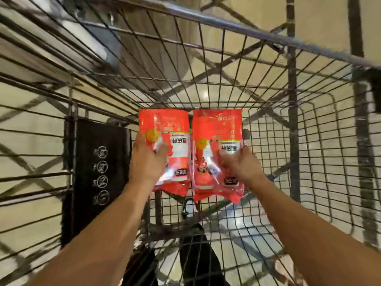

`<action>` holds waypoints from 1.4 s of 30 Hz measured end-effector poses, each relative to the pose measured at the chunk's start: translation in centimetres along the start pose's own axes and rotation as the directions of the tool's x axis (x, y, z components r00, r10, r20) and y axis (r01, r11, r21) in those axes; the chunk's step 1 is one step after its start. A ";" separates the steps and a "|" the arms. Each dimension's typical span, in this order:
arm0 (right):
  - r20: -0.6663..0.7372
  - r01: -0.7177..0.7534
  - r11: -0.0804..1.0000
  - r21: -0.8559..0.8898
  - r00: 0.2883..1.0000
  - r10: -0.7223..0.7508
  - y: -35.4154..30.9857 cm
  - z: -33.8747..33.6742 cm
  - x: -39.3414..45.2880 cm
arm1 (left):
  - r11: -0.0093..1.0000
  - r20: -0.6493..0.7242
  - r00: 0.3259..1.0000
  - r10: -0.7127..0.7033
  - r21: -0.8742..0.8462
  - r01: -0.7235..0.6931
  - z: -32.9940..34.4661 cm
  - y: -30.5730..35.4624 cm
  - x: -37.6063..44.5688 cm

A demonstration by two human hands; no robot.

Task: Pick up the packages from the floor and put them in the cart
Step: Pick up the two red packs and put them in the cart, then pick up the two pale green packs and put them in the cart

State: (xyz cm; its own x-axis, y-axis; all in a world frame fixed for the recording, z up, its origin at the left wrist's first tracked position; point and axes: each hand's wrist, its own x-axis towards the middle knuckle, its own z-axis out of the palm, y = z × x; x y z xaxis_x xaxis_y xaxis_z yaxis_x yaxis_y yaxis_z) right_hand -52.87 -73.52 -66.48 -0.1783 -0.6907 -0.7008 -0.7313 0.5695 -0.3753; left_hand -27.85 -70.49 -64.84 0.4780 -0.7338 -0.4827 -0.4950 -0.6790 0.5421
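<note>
While both arms reach into the wire cart [206, 96], the left hand [147, 162] grips one red package [175, 129] and the right hand [241, 166] another [216, 129], fingers curled around each, side by side above the basket floor; glossy beige floor tiles [329, 21] at 1 o'clock, black warning flap [99, 162] at 9.

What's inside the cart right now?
Inside the cart only two red packages show, one held in each hand. What lies on the wire floor under them is covered.

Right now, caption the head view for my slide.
Both hands, left and right, hold red packages inside the wire cart.
</note>
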 end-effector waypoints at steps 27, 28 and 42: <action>0.027 0.747 0.001 -0.665 0.026 -0.999 -47.1 -1.1 -56.4 | 0.831 -0.674 0.563 0.479 0.555 -0.042 -69.8 -10.4 -29.8; 0.038 0.761 -0.029 -0.648 -0.006 -0.999 -48.6 0.8 -58.1 | 0.840 -0.704 0.544 0.456 0.542 -0.002 -71.8 -12.3 -31.0; 0.258 0.805 -0.421 -0.419 -0.339 -0.905 -67.6 30.0 -80.9 | 0.889 -0.924 0.369 0.104 0.253 0.382 -92.5 -38.9 -40.6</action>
State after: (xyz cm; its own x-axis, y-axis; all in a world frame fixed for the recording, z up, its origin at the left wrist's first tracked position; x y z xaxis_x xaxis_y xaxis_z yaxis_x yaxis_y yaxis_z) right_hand 30.73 -42.76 -2.69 0.8917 -0.1660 0.4211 -0.1112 -0.9821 -0.1517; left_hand 39.19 -12.43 -2.71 0.7948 -0.3229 0.5139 -0.4409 -0.8890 0.1233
